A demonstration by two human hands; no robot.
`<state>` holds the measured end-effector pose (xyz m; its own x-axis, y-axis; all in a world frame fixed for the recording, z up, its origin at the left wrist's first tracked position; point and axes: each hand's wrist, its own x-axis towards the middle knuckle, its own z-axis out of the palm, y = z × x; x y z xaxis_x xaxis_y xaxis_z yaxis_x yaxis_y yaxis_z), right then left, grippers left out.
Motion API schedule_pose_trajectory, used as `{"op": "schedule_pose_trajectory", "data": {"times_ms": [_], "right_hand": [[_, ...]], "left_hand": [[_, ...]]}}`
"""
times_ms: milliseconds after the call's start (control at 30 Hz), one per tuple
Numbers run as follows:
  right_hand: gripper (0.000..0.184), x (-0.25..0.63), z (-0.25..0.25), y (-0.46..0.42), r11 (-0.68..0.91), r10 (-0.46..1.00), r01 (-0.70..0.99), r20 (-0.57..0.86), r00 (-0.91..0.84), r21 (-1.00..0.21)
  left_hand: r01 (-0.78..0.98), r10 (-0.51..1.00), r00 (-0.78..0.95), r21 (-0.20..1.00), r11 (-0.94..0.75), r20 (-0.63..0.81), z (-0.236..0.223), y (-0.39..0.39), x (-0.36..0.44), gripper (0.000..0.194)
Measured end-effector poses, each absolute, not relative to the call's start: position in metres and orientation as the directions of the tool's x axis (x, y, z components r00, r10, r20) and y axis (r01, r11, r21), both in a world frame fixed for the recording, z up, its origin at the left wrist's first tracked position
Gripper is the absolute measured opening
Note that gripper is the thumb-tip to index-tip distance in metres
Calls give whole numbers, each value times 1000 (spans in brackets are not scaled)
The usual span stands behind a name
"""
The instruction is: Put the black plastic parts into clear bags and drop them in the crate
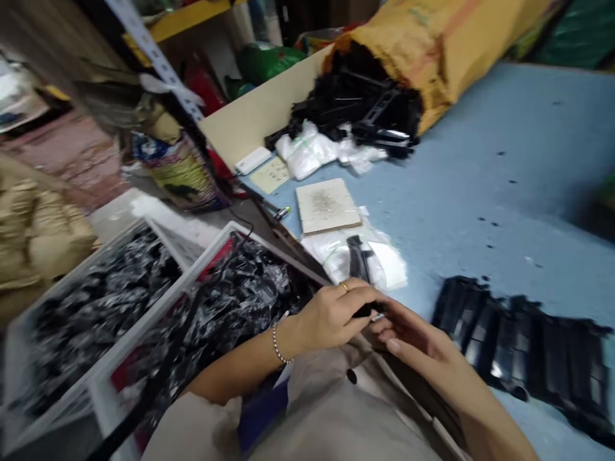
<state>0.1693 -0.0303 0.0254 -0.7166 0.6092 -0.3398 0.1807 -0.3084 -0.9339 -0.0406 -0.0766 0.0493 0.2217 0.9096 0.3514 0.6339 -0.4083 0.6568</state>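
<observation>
In front of my body, my left hand [331,317] is closed with its fingertips round a small black plastic part [368,310], mostly hidden by the fingers. My right hand [423,342] meets it from the other side, fingers curled against the part and thumb a little apart. A small pale glint shows between the fingertips; what it is I cannot tell. Just beyond the hands, a black strip-like piece [358,256] lies on clear plastic bags [331,253]. Right of my right hand, several long black plastic pieces [523,346] lie side by side on the blue table [542,153].
Left of me stand two white crates [180,278] filled with black pieces in clear wrapping. Behind the hands lies a pale square board [328,206]. Farther back, a yellow sack [461,45] spills black parts [365,105] beside white plastic bags [312,150].
</observation>
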Motion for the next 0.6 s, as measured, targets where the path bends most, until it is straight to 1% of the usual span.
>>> {"op": "schedule_pose_trajectory", "data": {"times_ms": [67,133,200,233,267,300,333,400,500,567,600], "right_hand": [[63,162,23,-28,-339,540,235,-393,-744,-911],[58,154,15,-26,-326,496,315,-444,-746,-892],[56,148,5,-26,-318,479,369,-484,-732,-873],[57,147,-1,-26,-325,474,385,-501,-724,-864],[58,146,-6,-27,-336,470,399,-519,-715,-853],[59,146,-11,-27,-349,465,412,-537,-704,-842],[60,146,-15,-27,-364,463,424,-556,-690,-829],[62,148,-21,-27,-396,461,446,-594,-660,-803],[64,147,-27,-29,-438,478,461,-635,-608,-772],[64,144,-30,-31,-460,497,461,-650,-575,-759],[64,141,-31,-33,-468,506,458,-654,-563,-756]], "left_hand": [[667,945,132,678,-307,298,63,-89,-66,28],[744,986,33,655,-133,162,66,-107,-102,26],[814,990,-137,567,128,-26,55,-130,-147,26],[819,960,-255,504,276,-112,44,-143,-172,25],[781,893,-416,435,448,-173,31,-158,-198,24],[675,757,-628,358,645,-180,16,-175,-223,23],[594,655,-739,307,744,-157,1,-192,-248,25],[451,482,-872,245,858,-85,-25,-227,-289,28],[287,289,-957,227,931,24,-57,-273,-328,29],[251,238,-968,256,933,83,-76,-291,-337,31],[266,247,-964,279,923,102,-87,-295,-338,33]]}}
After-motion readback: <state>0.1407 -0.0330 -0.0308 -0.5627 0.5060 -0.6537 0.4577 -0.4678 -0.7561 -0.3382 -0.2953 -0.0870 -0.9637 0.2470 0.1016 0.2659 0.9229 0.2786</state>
